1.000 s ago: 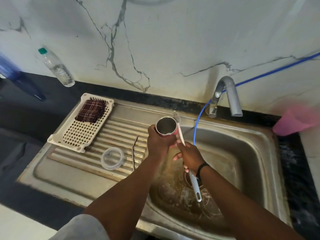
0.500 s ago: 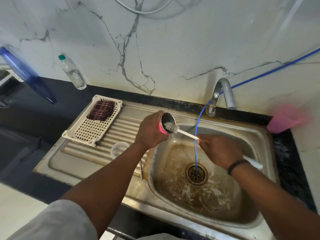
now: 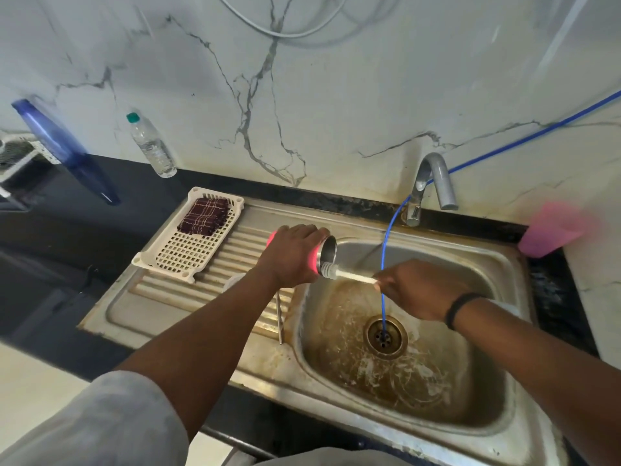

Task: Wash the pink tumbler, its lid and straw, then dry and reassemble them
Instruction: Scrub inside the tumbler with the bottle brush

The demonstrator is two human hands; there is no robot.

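Pink tumbler [image 3: 322, 255] is now held tipped on its side over the left edge of the sink [image 3: 504, 331], mouth turned right, where a second ago it was upright with the brush [image 3: 349, 274] beside its rim. The bristle head is now seen at the mouth, so scrubbing of the inside is judged to be under way; rinsing, drying and reassembly are yet to be done. The tumbler is gripped round its body by the left hand [image 3: 290, 255]. The brush handle is pinched by the right hand [image 3: 418, 287]. The straw [image 3: 279, 317] lies on the drainboard, untouched; the lid is mostly hidden behind the left arm.
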